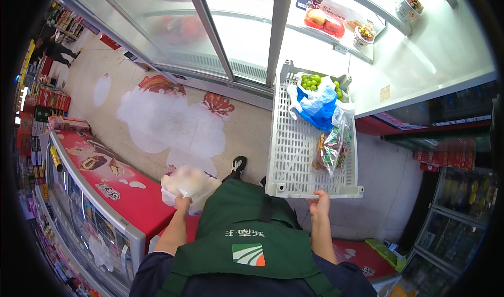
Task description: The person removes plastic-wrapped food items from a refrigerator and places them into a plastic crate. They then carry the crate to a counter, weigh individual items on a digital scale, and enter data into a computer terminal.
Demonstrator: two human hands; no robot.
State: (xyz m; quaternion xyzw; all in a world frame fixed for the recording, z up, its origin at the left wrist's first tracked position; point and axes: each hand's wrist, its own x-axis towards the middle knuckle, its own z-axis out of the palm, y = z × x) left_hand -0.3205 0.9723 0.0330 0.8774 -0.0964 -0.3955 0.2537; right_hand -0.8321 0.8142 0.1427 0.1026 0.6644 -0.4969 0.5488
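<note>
With my left hand (183, 203) I hold a whitish plastic bag (189, 183) by its gathered top; its contents are blurred. My right hand (319, 205) grips the near edge of a grey slatted plastic crate (291, 155), whose far end reaches the open refrigerated display case. In the crate lie green grapes (311, 81) in a bag at the far end, a blue and white plastic bag (318, 107) beside them, and a clear printed bag of dark fruit (332, 151) nearer me.
On the case's shelf (319, 37) are wrapped red fruit (324, 23) and a fruit cup (364, 35). A chest freezer (118, 183) stands to the left, drinks coolers (453, 202) to the right. A person (57, 50) is in the far left aisle. My shoe (238, 165) is on the floor.
</note>
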